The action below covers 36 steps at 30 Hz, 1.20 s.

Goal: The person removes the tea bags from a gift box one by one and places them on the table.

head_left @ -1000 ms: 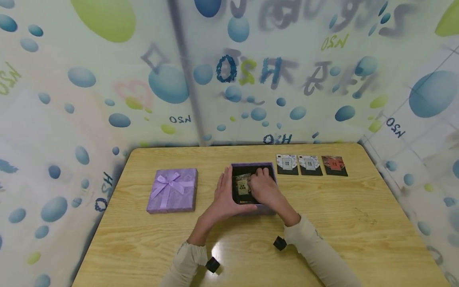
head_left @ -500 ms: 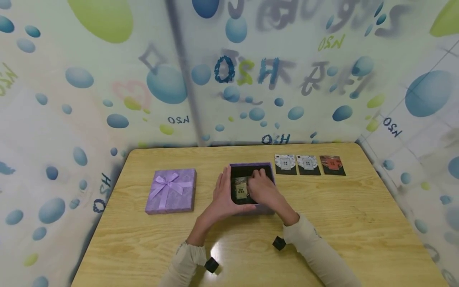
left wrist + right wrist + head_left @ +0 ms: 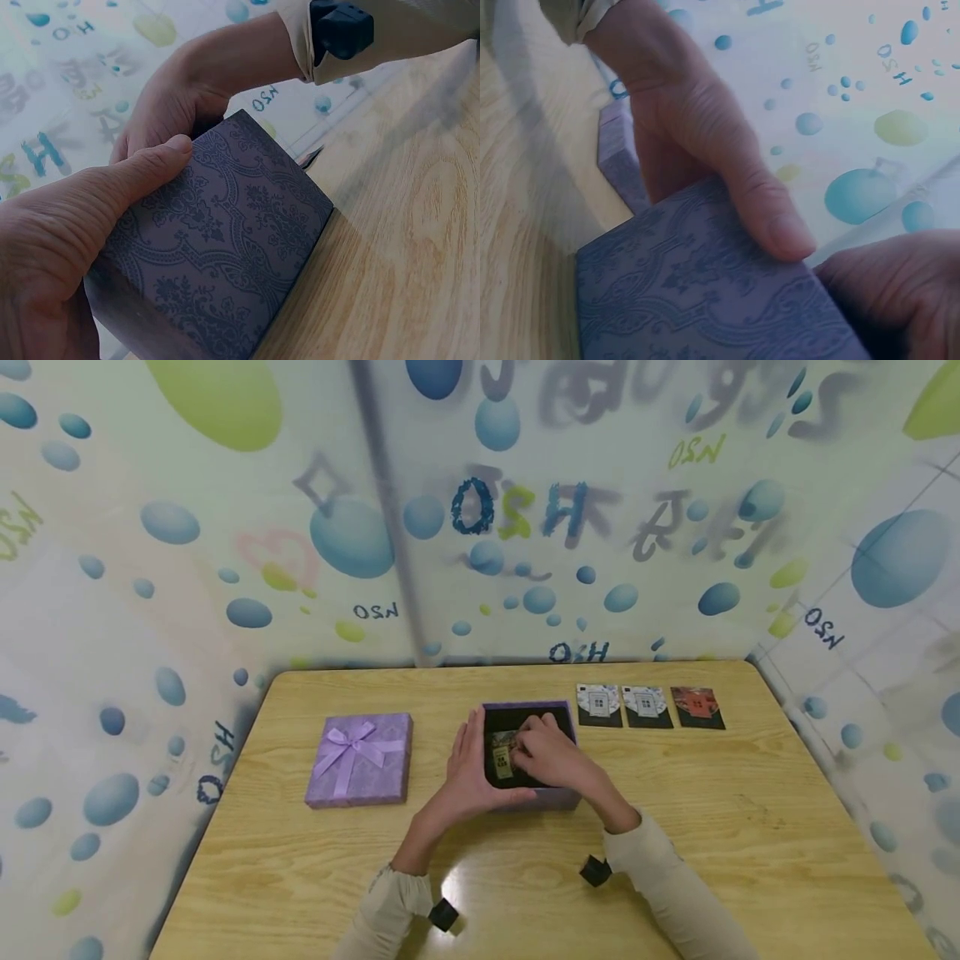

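Note:
A purple patterned gift box (image 3: 551,800) stands uncovered on the table, its inside black. My left hand (image 3: 471,781) grips its near left corner, fingers along the left side and thumb across the front wall. The left wrist view shows that thumb on the box's damask-like front (image 3: 225,232). My right hand (image 3: 553,756) reaches into the box with bent fingers, pinching the right edge of a small packet (image 3: 502,762) with a pale gold label. Part of this packet is covered by the fingers. The wrist views hide the right fingertips.
The box's purple lid (image 3: 360,760), with a ribbon bow, lies to the left. Two white-and-black packets (image 3: 598,705) and a red-and-black packet (image 3: 698,707) lie in a row at the back right. A patterned wall rises behind the wooden table (image 3: 315,877).
My right hand has shifted slightly, its fingertips further left over the packet, so less of the label shows. The left hand and box stay in place.

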Tool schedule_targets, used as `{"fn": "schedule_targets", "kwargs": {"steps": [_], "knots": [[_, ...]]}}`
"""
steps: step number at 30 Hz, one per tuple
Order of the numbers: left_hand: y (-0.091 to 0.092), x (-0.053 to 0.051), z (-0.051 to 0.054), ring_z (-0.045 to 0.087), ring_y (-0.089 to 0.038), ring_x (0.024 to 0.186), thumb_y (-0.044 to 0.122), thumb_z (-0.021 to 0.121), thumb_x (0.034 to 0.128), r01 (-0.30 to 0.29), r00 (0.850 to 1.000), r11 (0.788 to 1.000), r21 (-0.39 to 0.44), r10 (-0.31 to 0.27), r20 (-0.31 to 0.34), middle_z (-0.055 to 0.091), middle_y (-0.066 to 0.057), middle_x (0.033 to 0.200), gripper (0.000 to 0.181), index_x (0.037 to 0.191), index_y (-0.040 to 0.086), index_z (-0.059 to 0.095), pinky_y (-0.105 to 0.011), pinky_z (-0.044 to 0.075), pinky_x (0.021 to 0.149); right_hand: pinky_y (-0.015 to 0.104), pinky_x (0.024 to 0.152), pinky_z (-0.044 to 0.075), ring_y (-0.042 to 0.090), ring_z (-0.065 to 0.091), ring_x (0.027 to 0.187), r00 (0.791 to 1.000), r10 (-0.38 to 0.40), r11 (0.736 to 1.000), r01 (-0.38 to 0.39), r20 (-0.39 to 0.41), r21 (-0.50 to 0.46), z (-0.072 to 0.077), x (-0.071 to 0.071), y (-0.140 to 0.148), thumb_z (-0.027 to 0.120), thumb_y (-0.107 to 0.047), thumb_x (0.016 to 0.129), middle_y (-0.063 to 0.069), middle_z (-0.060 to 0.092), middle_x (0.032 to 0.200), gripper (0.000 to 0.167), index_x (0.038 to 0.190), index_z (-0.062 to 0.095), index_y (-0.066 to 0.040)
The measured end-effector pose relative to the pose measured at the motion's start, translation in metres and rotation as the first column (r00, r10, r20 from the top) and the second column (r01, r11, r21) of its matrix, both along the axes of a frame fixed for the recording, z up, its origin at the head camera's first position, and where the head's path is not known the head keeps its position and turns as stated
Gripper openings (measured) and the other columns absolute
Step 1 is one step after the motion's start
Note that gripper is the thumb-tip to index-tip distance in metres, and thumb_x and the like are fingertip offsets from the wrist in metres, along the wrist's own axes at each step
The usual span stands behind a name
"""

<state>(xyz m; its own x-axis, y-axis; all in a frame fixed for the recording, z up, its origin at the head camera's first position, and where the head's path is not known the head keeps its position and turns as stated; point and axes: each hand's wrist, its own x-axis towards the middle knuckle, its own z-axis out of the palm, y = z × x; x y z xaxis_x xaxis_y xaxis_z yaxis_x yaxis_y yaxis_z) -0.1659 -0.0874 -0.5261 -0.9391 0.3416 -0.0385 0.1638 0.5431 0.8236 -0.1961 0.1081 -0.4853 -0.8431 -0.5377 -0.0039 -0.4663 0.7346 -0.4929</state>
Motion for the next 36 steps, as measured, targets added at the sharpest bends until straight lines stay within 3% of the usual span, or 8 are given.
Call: {"fn": "schedule_targets", "kwargs": {"steps": [6,11,17,23,28,31,36], "knots": [[0.000,0.000,-0.001,-0.011,-0.036,0.160,0.073,0.084,0.0715,-0.001,1.000,1.000,-0.012,0.001,-0.015,-0.019,0.005,0.173,0.146,0.167,0.028,-0.017,-0.072,0.004,0.121,0.048,0.090,0.042,0.032,0.050,0.107,1.000,0.014,0.997,-0.011,0.025,-0.082,0.007,0.005,0.002,0.064,-0.013,0.104,0.016,0.065,0.118,0.035,0.069,0.063,-0.016],[0.002,0.001,-0.002,-0.011,-0.036,0.161,0.072,0.085,0.0721,-0.005,1.000,1.000,-0.015,0.005,-0.016,-0.018,0.003,0.174,0.146,0.167,0.027,-0.017,-0.072,0.004,0.121,0.052,0.095,0.041,0.035,0.051,0.111,1.000,0.013,0.989,-0.013,0.001,-0.150,0.009,0.008,0.006,0.061,-0.014,0.105,0.017,0.065,0.118,0.030,0.075,0.066,-0.013],[0.001,0.001,0.000,-0.011,-0.035,0.161,0.072,0.085,0.0718,-0.006,1.000,1.000,-0.005,0.006,0.002,-0.017,0.003,0.174,0.146,0.166,0.030,-0.018,-0.072,0.004,0.121,0.059,0.103,0.033,0.036,0.054,0.119,0.998,-0.022,0.962,0.005,-0.061,-0.273,0.016,0.010,0.022,0.062,-0.015,0.106,0.014,0.066,0.113,0.023,0.085,0.071,-0.011],[-0.001,0.002,0.000,-0.011,-0.035,0.161,0.071,0.086,0.0712,-0.005,1.000,1.000,0.005,0.005,0.002,-0.017,0.003,0.174,0.147,0.167,0.028,-0.016,-0.073,0.004,0.120,0.065,0.111,0.023,0.040,0.052,0.125,0.997,-0.052,0.942,0.032,-0.051,-0.334,0.015,0.012,0.040,0.060,-0.013,0.107,0.017,0.064,0.116,0.023,0.086,0.070,-0.013],[-0.001,0.001,0.001,-0.011,-0.036,0.161,0.070,0.087,0.0706,-0.006,1.000,1.000,0.005,0.006,0.002,-0.017,0.002,0.174,0.146,0.167,0.030,-0.016,-0.073,0.004,0.120,0.067,0.108,0.023,0.044,0.050,0.125,0.996,-0.082,0.932,0.067,-0.027,-0.355,0.016,0.015,0.058,0.059,-0.011,0.107,0.020,0.061,0.119,0.025,0.084,0.068,-0.012],[0.000,0.002,0.001,-0.010,-0.037,0.161,0.070,0.087,0.0706,-0.007,1.000,1.000,0.004,0.007,0.003,-0.015,0.001,0.175,0.145,0.167,0.031,-0.015,-0.074,0.004,0.120,0.060,0.098,0.029,0.041,0.052,0.107,0.996,-0.085,0.924,0.078,-0.002,-0.376,0.021,0.015,0.070,0.057,-0.010,0.108,0.017,0.061,0.105,0.029,0.080,0.063,-0.008],[0.001,0.003,0.004,-0.008,-0.039,0.160,0.067,0.089,0.0703,-0.022,1.000,1.000,0.001,0.022,-0.001,-0.012,-0.001,0.175,0.145,0.168,0.029,-0.011,-0.075,0.006,0.119,0.047,0.086,0.032,0.027,0.047,0.094,0.995,-0.085,0.919,0.096,0.045,-0.381,0.029,0.013,0.090,0.056,-0.009,0.109,0.009,0.059,0.095,0.031,0.078,0.059,-0.006]]}}
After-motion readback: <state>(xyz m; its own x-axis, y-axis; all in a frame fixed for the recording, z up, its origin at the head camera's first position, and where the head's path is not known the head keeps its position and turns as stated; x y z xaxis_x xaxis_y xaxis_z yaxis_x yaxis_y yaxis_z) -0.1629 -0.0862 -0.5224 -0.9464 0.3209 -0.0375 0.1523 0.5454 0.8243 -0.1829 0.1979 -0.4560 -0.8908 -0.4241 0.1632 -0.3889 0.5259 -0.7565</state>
